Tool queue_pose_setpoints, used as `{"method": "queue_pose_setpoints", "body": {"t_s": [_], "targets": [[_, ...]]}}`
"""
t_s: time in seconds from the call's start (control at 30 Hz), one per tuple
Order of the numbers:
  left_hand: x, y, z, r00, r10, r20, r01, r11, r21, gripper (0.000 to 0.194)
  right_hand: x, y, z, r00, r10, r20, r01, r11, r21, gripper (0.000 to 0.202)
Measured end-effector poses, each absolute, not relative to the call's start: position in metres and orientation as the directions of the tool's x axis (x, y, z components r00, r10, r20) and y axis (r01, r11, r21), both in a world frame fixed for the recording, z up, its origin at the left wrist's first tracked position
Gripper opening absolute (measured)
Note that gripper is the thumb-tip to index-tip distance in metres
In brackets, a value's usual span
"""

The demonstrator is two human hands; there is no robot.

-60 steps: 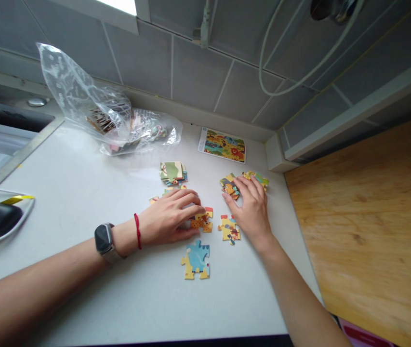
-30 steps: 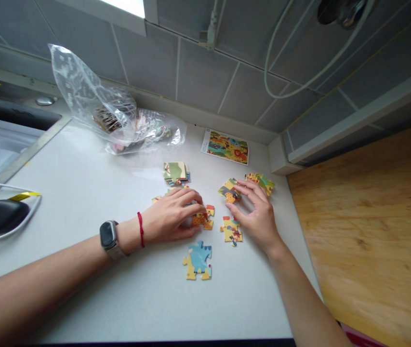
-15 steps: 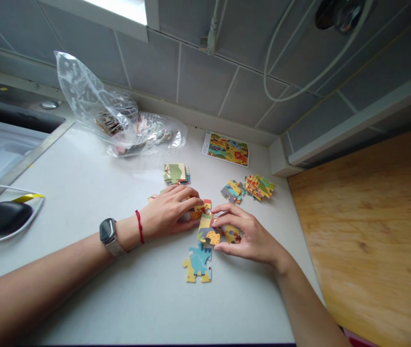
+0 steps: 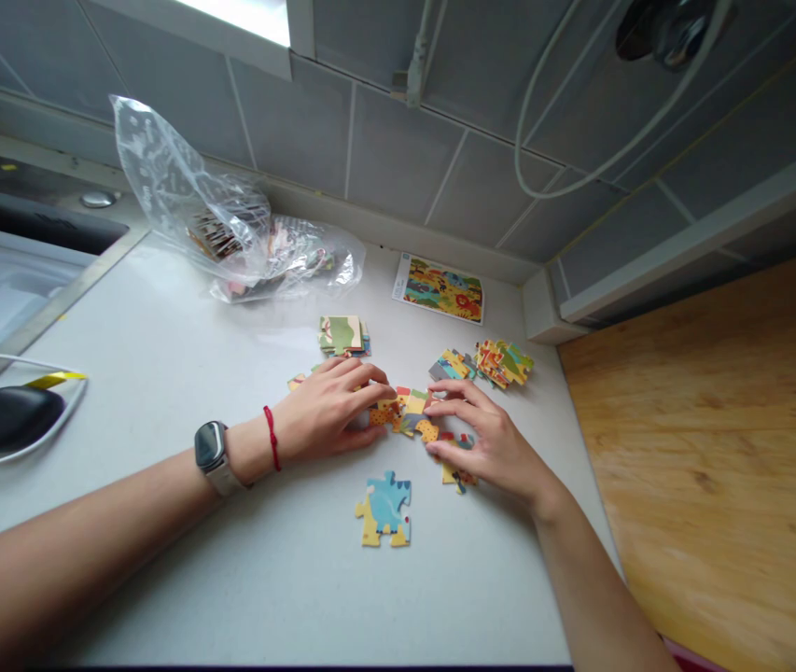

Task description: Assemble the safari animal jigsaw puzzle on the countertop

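Observation:
My left hand [image 4: 334,403] rests on the counter, its curved fingers and thumb around an orange-spotted puzzle piece [image 4: 382,414] that they partly cover. In my right hand [image 4: 482,437], fingers and thumb hold a puzzle piece [image 4: 417,411] with grey and spotted parts by its right side. It lies right beside the spotted piece; whether they interlock, I cannot tell. Under my right hand, another puzzle piece [image 4: 460,474] shows in part. Closer to me lies a blue elephant puzzle piece [image 4: 384,509], apart from both hands.
Behind my hands are a stack of pieces [image 4: 342,334], a loose pile of pieces [image 4: 502,362] and a picture card [image 4: 439,289]. A clear plastic bag [image 4: 258,233] stands by the tiled wall. To the left lies a black device [image 4: 6,420] with a white cable.
My right hand has shifted the held piece up and away from the elephant piece, against the spotted one, turning it slightly. My left hand has stayed in place.

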State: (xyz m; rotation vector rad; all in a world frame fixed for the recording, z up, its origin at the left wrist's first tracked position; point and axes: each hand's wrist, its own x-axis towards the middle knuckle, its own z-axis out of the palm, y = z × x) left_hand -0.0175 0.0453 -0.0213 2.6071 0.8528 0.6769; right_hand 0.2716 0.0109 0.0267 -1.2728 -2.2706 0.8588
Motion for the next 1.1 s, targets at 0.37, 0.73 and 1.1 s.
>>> {"method": "queue_pose_setpoints", "body": {"t_s": [0.37, 0.73, 1.1], "targets": [[-0.018, 0.046, -0.02, 0.767, 0.528, 0.364, 0.349, -0.82, 0.454, 0.062, 0.271, 0.012, 0.016, -0.483, 0.858, 0.174, 0.579, 0.462, -0.671, 0.038], [-0.015, 0.043, -0.022, 0.731, 0.579, 0.362, 0.414, -0.797, 0.44, 0.068, 0.265, 0.008, 0.016, -0.401, 0.89, 0.216, 0.604, 0.434, -0.669, 0.04], [-0.016, 0.042, -0.021, 0.729, 0.544, 0.416, 0.299, -0.799, 0.521, 0.067, 0.246, 0.001, 0.007, -0.545, 0.797, 0.26, 0.511, 0.562, -0.65, 0.045]]}}
